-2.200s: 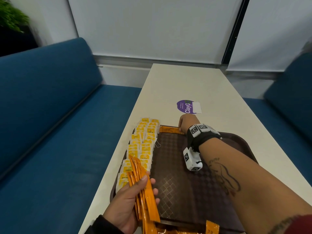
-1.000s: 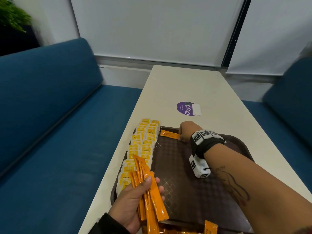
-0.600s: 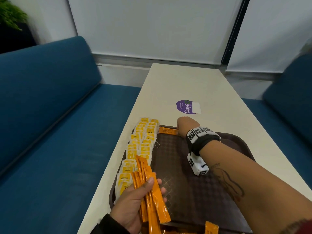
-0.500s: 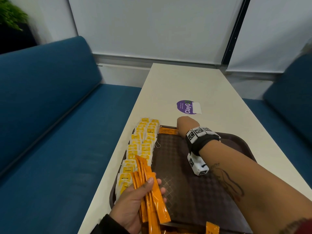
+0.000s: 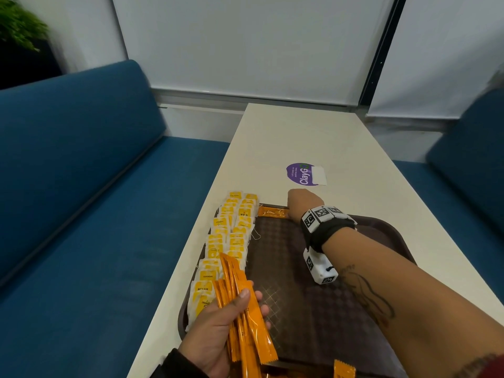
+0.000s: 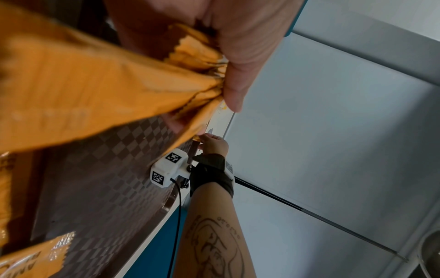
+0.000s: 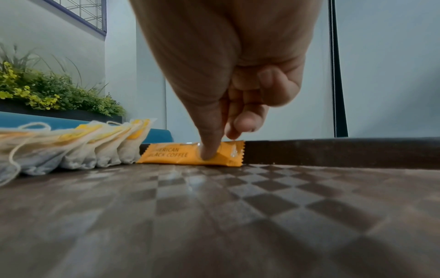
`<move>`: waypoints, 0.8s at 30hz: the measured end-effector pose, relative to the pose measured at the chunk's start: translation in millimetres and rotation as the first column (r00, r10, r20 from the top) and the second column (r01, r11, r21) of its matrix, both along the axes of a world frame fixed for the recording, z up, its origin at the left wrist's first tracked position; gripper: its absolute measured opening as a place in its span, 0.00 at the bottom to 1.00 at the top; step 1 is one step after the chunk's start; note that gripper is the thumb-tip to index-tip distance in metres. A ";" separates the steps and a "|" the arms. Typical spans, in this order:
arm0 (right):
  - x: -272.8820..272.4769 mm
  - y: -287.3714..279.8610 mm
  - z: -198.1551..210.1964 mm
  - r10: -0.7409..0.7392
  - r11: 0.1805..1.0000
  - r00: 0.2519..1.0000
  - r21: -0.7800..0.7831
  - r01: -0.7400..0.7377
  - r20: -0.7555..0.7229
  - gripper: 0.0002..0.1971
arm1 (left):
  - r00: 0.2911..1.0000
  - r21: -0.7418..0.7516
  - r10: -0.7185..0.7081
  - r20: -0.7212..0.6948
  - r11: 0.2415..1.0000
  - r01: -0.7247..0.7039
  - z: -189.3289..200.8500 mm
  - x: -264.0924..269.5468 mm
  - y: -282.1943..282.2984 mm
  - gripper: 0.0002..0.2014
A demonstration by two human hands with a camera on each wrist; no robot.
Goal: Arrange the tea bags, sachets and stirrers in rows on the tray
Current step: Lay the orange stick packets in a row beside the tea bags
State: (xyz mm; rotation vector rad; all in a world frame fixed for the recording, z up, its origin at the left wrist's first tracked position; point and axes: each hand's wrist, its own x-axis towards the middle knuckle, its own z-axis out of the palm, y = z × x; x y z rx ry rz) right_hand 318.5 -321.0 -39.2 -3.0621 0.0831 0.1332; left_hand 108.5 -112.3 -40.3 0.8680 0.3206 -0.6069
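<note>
A brown chequered tray lies on the white table. Two rows of yellow-tagged tea bags run along its left edge. My right hand reaches to the tray's far rim. In the right wrist view its thumb and a finger pinch one orange coffee sachet lying flat against that rim, beside the last tea bags. My left hand hovers over the near left corner and grips a bundle of orange sachets; the left wrist view shows these sachets bunched under the thumb.
A purple round sticker sits on the white table just beyond the tray. More loose orange sachets lie at the tray's near edge. Blue benches flank the table on both sides.
The single sachet under my right hand was slanted a second ago and now lies straight along the far rim. My left hand still holds its bundle in the same place.
</note>
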 end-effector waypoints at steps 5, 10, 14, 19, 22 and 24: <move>-3.7 -3.0 2.6 -0.006 1.000 1.000 -0.007 0.006 -0.002 0.05 | 1.000 0.030 0.013 -0.011 0.999 -0.013 -0.6 -0.4 0.0 0.22; -4.7 -4.8 4.3 0.001 1.000 1.000 0.000 -0.001 -0.023 0.06 | 1.000 0.025 0.000 -0.013 1.000 0.000 3.1 -1.0 -0.4 0.20; -5.1 0.7 3.3 0.044 0.999 0.999 -0.011 -0.044 -0.026 0.07 | 1.000 0.034 -0.002 -0.023 0.999 0.002 2.7 -2.6 -0.8 0.10; -3.9 5.3 1.2 0.069 0.997 0.997 -0.012 -0.070 -0.026 0.08 | 0.999 0.039 -0.004 -0.032 0.999 0.005 4.1 -1.1 1.2 0.08; -4.5 7.1 -1.6 0.059 0.998 0.997 0.023 -0.058 -0.056 0.09 | 0.999 0.037 -0.005 -0.040 0.999 0.006 4.4 0.2 1.7 0.08; -4.1 7.8 -2.4 0.057 0.997 0.992 0.058 -0.051 -0.109 0.11 | 0.999 0.046 0.000 -0.046 0.999 0.002 3.4 0.7 1.6 0.08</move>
